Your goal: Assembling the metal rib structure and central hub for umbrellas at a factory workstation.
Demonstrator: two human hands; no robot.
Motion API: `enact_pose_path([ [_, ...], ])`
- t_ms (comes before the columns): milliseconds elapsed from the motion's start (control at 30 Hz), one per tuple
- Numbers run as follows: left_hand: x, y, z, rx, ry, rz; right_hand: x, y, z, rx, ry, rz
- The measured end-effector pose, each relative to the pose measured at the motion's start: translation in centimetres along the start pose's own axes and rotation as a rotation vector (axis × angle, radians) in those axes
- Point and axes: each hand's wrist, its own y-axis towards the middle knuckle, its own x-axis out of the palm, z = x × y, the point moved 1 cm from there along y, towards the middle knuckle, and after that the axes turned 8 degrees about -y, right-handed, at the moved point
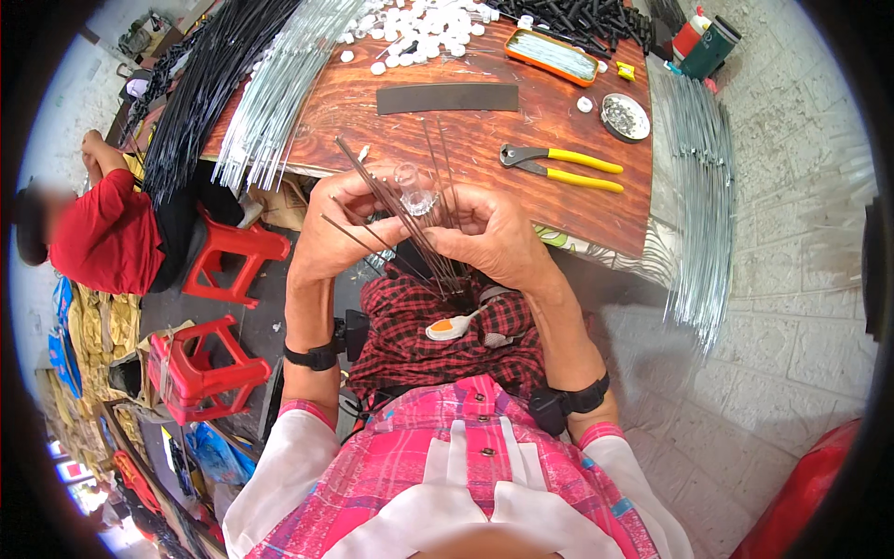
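Over my lap, near the table's front edge, both hands are closed around a fanned bundle of thin dark rods (430, 250). My left hand (343, 224) pinches from the left, and a few rods stick out past its fingers. My right hand (494, 231) has its thumb and fingers bent round the rods on the other side. Between the fingertips sits a small clear plastic piece (413, 194) with a round end; which hand grips it is hard to tell. The rods converge at their lower ends above my checked trousers.
Yellow-handled cutting pliers (568, 168) lie on the wooden table (326, 130) beside a dark flat strip (447, 99). Behind are white round caps (424, 33), an orange tray (551, 56) and a round dish (625, 117). Wire bundles (289, 84) flank them. Red stools (209, 368) and a seated person (107, 228) are left.
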Motion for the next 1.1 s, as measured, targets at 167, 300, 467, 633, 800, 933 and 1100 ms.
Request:
enact_pose_path([
  [167, 0.6, -0.2, 0.2, 0.076, 0.039, 0.041, -0.3, 0.1, 0.4, -0.024, -0.036, 0.002],
  [300, 0.9, 0.1, 0.3, 0.108, 0.078, 0.047, -0.4, 0.1, 0.3, -0.023, 0.007, -0.005],
  [467, 0.7, 0.2, 0.4, 0.088, 0.020, 0.015, -0.4, 0.1, 0.7, -0.032, 0.081, 0.002],
  [633, -0.4, 0.0, -0.3, 0.187, 0.085, -0.040, 0.1, 0.0, 0.2, -0.004, 0.008, 0.036],
  [800, -0.9, 0.2, 0.2, 0.098, 0.022, -0.096, 0.0, -0.1, 0.1, 0.001, 0.023, 0.017],
  [933, -1.6, 0.5, 0.6, 0.117, 0.154, -0.222, 0.2, -0.2, 0.5, 0.004, 0.080, -0.046],
  [1100, -1.6, 0.7, 0.3, 0.122, 0.049, -0.265, 0.1, -0.1, 0.7, 0.040, 0.073, -0.057],
])
